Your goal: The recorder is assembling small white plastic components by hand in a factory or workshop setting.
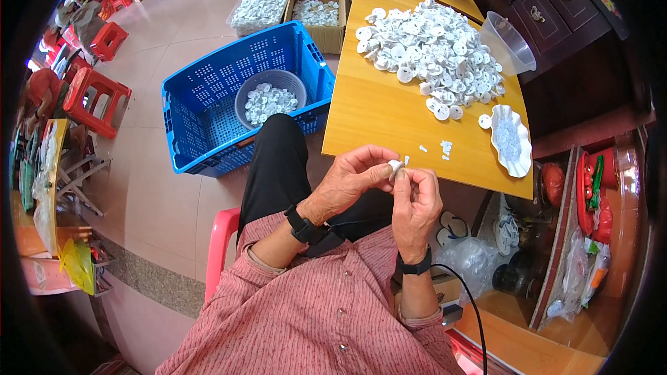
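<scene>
My left hand [351, 180] and my right hand [415, 201] meet above my lap, both pinching one small white plastic disc [395, 166] between their fingertips. Just beyond them is the near edge of a yellow wooden table [375, 114]. A large heap of the same white discs [434, 48] lies on the table's far half. A few tiny white bits [445, 146] lie close to my hands. A white scalloped dish [511, 140] holding small clear pieces sits at the table's right edge.
To the left on the floor stands a blue crate [201, 97] with a grey bowl [271, 97] of white discs in it. Behind it are a cardboard box [317, 12] and a clear tub [258, 12] of discs. A clear scoop [509, 42] lies by the heap. Red stools [94, 101] stand farther left.
</scene>
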Demonstrator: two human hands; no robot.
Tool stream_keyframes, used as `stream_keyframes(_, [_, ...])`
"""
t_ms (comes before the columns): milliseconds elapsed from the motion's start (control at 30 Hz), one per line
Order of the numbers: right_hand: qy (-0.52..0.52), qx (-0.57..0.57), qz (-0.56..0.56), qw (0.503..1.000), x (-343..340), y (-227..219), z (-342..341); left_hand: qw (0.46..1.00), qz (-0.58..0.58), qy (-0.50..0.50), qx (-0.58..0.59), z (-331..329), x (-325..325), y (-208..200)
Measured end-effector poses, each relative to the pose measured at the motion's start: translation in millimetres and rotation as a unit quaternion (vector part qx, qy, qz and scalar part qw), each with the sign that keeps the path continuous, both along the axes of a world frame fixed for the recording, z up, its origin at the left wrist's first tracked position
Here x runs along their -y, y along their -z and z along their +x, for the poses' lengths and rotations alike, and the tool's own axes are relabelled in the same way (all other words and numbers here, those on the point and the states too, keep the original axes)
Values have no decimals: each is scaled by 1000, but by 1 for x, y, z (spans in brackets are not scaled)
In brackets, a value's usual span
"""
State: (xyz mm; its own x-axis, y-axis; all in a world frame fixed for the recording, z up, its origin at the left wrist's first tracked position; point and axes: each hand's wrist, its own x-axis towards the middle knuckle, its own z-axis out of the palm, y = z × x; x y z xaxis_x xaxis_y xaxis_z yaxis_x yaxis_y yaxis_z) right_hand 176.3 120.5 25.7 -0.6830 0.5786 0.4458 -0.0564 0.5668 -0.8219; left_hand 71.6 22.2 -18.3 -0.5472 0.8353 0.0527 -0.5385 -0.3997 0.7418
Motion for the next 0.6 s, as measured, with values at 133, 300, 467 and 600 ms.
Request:
stream_keyframes(133, [1, -12, -61, 998, 1, 8, -1, 1000, -1, -3, -8, 0, 0, 0])
stream_keyframes(300, [5, -3, -88, 996, 1, 11, 0, 1000, -11, -4, 8, -1, 1, 1])
stream_keyframes(467, [3, 0, -59, 998, -3, 15, 1, 1000, -13, -4, 11, -1, 1, 0])
stream_keyframes(600, [-1, 1, -79, 997, -1, 12, 2, 1000, -16, -4, 10, 0, 2, 1])
